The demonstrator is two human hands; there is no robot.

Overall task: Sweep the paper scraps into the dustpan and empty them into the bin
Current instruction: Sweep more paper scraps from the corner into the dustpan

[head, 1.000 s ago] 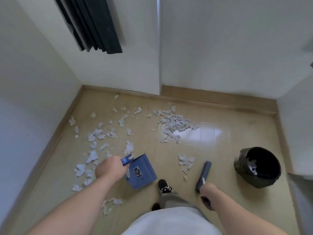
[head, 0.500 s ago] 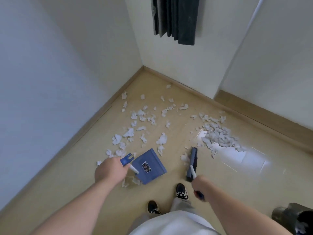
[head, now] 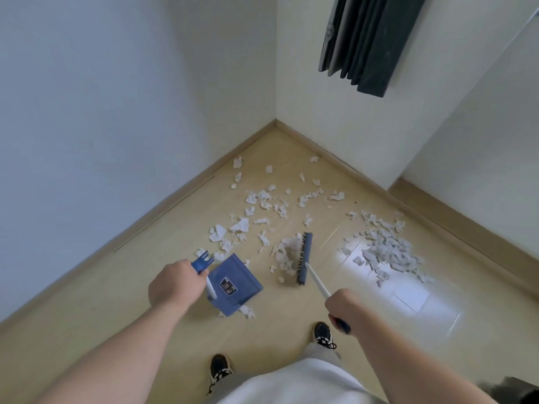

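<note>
My left hand [head: 175, 284] grips the handle of a blue dustpan [head: 236, 284] held low over the beige floor. My right hand [head: 342, 304] grips the white handle of a broom whose blue head [head: 303, 258] rests on the floor to the right of the pan, with a small heap of scraps against its left side. White paper scraps [head: 262, 208] lie scattered toward the corner, and a denser pile [head: 388, 252] lies to the right of the broom. One scrap [head: 248, 312] sits beside the dustpan's near edge. The black bin [head: 519, 392] shows only at the bottom right corner.
White walls with wooden skirting meet in a corner [head: 275, 122] beyond the scraps. A dark curtain [head: 364, 45] hangs on the right wall. My two shoes [head: 323, 335] stand on the floor below the tools.
The view has swung left toward the corner, so the bin has slid to the bottom right edge. The broom head has moved forward and gathered scraps against it. The dustpan stays in my left hand.
</note>
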